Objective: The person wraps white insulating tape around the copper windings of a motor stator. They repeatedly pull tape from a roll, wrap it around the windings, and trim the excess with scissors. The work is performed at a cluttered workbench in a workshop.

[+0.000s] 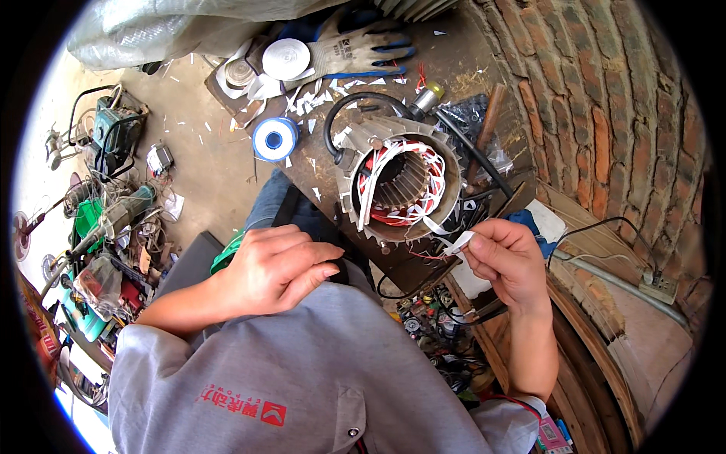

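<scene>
A motor stator in a finned grey metal housing (355, 189) stands on the bench, its bore facing up. Round the bore runs a ring of windings (437, 178) with red insulation, bound with white tape. My right hand (503, 261) is closed, thumb against fingers, on a strip of white tape (457, 244) that reaches to the ring's near right edge. In front of my body hovers my left hand (280, 268), to the near left of the housing. Its fingers are loosely bent with the thumb a little apart, and nothing shows between them.
On the bench are a roll of white tape (286, 59), a blue-and-white spool (275, 139), work gloves (363, 51) and scattered white scraps. A black cable (355, 97) loops behind the stator. A rusty rod (488, 125) lies at its right, near the brick wall (590, 113). Machines and wires clutter the left floor.
</scene>
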